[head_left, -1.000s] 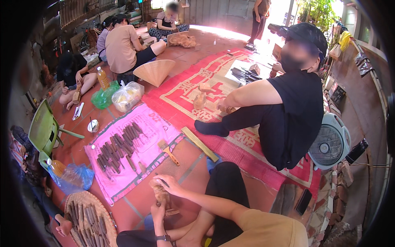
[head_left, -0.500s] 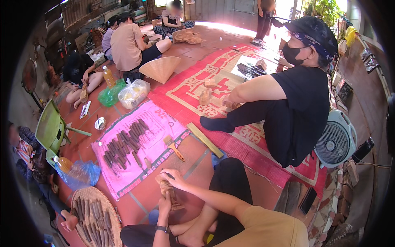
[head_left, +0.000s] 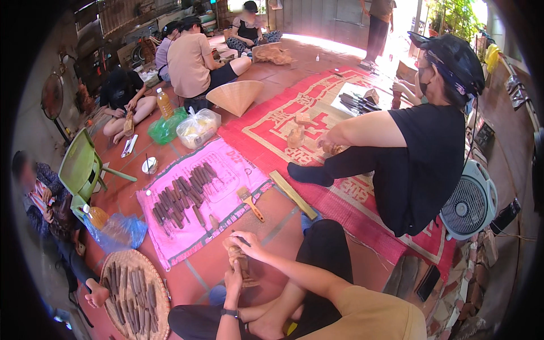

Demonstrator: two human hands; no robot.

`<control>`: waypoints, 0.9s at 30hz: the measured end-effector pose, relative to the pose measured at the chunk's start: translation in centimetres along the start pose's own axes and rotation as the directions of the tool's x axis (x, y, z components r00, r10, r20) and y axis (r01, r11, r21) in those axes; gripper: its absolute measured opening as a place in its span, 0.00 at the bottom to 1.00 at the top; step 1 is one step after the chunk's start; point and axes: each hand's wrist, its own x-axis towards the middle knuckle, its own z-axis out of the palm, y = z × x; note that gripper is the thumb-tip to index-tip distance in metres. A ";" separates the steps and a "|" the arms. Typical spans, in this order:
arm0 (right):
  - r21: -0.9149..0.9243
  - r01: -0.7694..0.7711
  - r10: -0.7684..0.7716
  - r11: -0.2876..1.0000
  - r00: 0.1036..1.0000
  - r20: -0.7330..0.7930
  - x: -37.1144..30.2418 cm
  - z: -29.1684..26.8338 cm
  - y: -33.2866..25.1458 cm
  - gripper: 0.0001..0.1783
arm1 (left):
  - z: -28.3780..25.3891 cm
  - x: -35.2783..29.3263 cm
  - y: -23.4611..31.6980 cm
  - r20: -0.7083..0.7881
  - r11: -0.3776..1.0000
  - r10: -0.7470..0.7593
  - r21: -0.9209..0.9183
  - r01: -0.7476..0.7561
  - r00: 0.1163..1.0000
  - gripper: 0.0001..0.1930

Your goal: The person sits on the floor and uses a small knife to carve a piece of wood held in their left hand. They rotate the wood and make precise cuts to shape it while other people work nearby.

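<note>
Low in front of me, my left hand [head_left: 233, 279] is wrapped round a light-brown carved wooden piece [head_left: 243, 265], keeping it upright near my crossed legs. At the top of that piece, my right hand [head_left: 249, 244] grips a slim, dark-handled hand tool [head_left: 243, 241]; its working end is too small to make out. Just beyond my hands lies a flat paintbrush [head_left: 250, 204] with an orange handle. Several dark-handled tools [head_left: 182, 195] lie in rows on a pink printed cloth [head_left: 235, 164].
At lower left, a round woven tray [head_left: 165, 303] bears more dark-handled tools. A wooden strip [head_left: 293, 194] lies by the red mat [head_left: 266, 144], where a person in black [head_left: 425, 141] sits. A fan [head_left: 467, 198] stands at right; bags, a green chair [head_left: 79, 164] and other people are farther off.
The whole view has shifted, so the surroundings sit farther right and slightly lower. Both hands keep their hold on the wooden piece and the tool, with little change in pose.
</note>
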 end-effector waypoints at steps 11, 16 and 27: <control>-0.013 0.036 -0.036 0.999 0.999 -0.026 -0.2 0.2 0.0 0.17 | 0.1 0.7 -1.1 0.022 0.993 -0.045 -0.104 0.047 0.999 0.32; -0.023 -0.015 0.015 1.000 1.000 0.010 -0.1 -0.2 -0.3 0.18 | 0.0 1.1 -1.0 0.034 0.998 -0.050 -0.027 0.050 0.998 0.32; -0.046 0.001 0.000 0.999 1.000 0.014 0.0 -0.3 -0.7 0.16 | 0.0 1.0 -0.9 -0.010 1.000 0.000 -0.007 -0.001 1.000 0.34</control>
